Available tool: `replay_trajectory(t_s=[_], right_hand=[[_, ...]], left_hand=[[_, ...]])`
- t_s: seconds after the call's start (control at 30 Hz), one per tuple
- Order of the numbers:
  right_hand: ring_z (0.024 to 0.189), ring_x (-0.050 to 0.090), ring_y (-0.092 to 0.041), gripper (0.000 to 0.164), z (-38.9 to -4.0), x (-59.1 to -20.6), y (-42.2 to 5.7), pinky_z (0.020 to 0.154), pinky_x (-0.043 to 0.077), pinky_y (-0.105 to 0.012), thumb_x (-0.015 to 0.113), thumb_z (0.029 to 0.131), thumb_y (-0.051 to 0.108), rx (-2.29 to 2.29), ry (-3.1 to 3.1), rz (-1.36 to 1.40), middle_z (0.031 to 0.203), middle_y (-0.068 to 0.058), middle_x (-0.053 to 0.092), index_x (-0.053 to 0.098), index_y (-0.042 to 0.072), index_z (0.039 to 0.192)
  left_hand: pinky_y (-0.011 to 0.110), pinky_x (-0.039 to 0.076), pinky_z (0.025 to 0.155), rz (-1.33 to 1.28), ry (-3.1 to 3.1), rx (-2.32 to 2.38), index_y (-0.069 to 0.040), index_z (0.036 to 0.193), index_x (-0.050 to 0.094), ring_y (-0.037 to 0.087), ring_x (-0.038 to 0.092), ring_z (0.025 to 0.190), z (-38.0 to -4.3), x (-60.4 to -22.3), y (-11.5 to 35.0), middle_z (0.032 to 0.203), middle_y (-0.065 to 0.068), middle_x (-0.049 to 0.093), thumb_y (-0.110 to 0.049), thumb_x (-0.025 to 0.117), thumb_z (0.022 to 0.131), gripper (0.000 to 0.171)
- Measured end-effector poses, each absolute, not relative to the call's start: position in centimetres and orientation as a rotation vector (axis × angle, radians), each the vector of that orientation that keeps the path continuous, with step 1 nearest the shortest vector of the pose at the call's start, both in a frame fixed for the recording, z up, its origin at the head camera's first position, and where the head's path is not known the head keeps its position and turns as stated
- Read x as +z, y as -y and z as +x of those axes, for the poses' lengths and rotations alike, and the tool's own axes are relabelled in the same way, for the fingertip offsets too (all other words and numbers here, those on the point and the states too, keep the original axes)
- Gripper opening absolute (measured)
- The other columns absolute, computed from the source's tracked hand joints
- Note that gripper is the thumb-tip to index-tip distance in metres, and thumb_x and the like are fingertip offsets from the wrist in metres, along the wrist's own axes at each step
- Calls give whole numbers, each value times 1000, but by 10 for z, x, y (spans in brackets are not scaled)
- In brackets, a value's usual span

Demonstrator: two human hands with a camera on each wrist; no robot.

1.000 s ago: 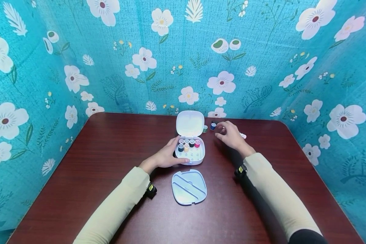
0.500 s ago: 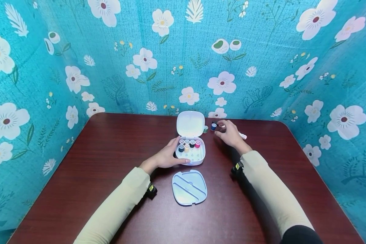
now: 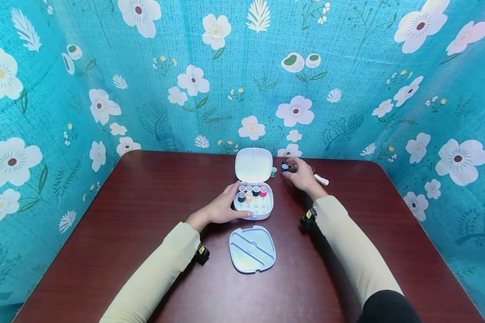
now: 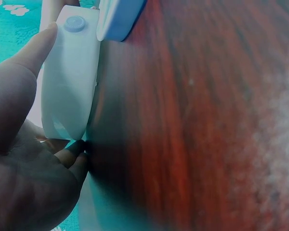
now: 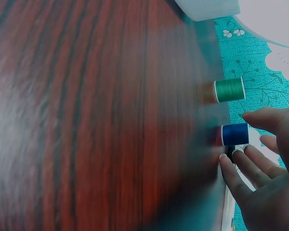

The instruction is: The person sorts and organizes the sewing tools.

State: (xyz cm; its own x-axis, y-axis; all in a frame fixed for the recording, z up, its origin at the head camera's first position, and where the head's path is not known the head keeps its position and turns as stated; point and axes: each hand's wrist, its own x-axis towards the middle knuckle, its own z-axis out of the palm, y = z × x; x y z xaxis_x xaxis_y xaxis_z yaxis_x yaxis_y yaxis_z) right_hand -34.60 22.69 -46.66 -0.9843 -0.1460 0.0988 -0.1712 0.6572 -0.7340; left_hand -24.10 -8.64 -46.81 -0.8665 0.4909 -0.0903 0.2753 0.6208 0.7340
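Observation:
A white sewing box point(image 3: 265, 216) stands mid-table with its lid point(image 3: 253, 165) raised. Several thread spools point(image 3: 249, 197) sit on pegs in its back and left part. My left hand point(image 3: 221, 209) grips the box's left front corner, the thumb along its front wall in the left wrist view. Behind the box on the right, a blue thread spool point(image 5: 235, 134) stands upright. My right hand point(image 5: 267, 166) has its thumb and fingers spread around this spool; a small gap shows at the thumb. A green thread spool point(image 5: 229, 90) stands between it and the box.
A pale blue divided tray point(image 3: 252, 250) lies in front of the box. To the right of my right hand lies a small white object point(image 3: 321, 180). A floral curtain point(image 3: 210, 112) hangs behind the table point(image 3: 165, 188).
My right hand has shifted slightly left, and its fingers have come around the blue spool. My left hand keeps its grip on the box.

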Motion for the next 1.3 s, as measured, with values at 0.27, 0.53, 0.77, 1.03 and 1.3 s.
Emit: replay_trajectory(t_s=[0.27, 0.53, 0.77, 1.03, 1.3], right_hand=[[124, 57, -42, 48, -351, -468, -222, 104, 46, -56, 67, 97, 6, 1363, 2823, 195, 138, -26, 55, 52, -1, 142], [117, 61, -38, 38, -355, -473, -223, 97, 51, -52, 66, 98, 8, 1342, 2832, 170, 132, -22, 60, 58, 0, 134], [110, 61, -34, 25, -353, -472, -220, 94, 50, -49, 68, 96, 8, 1291, 2833, 168, 121, -19, 65, 64, 2, 120], [105, 59, -33, 20, -350, -472, -223, 89, 49, -46, 68, 96, 8, 1256, 2843, 169, 116, -19, 66, 66, 1, 114], [92, 65, -28, 19, -344, -468, -226, 75, 53, -36, 67, 98, 9, 1268, 2867, 201, 109, -18, 68, 67, 0, 114]], left_hand=[[46, 28, 120, 615, -2564, 1083, -9, 165, 3, 29, 28, 150, -244, -471, 87, 169, 14, 13, -56, 79, 85, 121], [47, 28, 120, 611, -2559, 1084, -9, 165, 3, 30, 28, 150, -244, -471, 87, 169, 14, 12, -57, 79, 84, 121], [47, 28, 121, 603, -2564, 1084, -9, 165, 3, 29, 28, 150, -243, -471, 87, 169, 14, 13, -58, 79, 84, 122], [46, 27, 121, 603, -2562, 1087, -11, 166, 3, 28, 26, 151, -241, -470, 86, 169, 13, 12, -57, 79, 84, 121], [46, 27, 121, 588, -2563, 1086, -12, 166, 2, 28, 27, 150, -240, -468, 87, 169, 13, 13, -57, 79, 84, 121]])
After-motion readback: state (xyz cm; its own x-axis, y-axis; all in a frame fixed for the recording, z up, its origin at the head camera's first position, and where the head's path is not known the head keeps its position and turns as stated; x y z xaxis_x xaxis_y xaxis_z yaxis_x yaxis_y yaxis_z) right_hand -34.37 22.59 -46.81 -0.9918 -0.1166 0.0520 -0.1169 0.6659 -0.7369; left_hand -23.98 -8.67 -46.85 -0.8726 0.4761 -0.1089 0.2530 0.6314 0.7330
